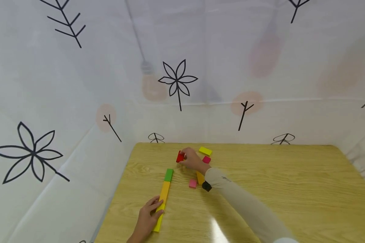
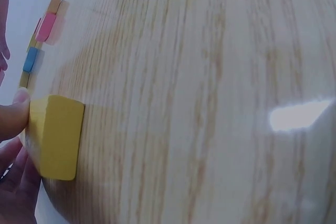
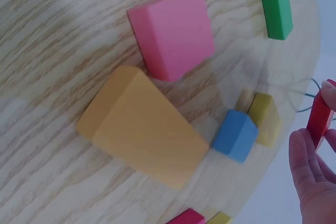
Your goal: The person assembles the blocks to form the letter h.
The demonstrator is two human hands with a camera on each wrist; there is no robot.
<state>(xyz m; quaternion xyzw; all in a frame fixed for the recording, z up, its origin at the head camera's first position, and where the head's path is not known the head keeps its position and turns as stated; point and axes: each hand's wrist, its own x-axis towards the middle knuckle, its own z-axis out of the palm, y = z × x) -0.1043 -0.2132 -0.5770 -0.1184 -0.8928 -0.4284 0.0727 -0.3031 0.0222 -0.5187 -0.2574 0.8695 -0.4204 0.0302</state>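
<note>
My right hand pinches a small red block between thumb and fingers, held near the far side of the table; the same block shows at the right edge of the right wrist view. Nearer to me, my left hand grips a long yellow block with thumb and fingers on its sides, seen close up in the left wrist view. That yellow block forms one straight row with an orange block and a green block, which is at the far end.
Beside the row lie a pink block and a larger orange block, partly under my right forearm. Around them are a blue block, a dark pink block and a yellow block. A patterned white curtain borders the wooden table.
</note>
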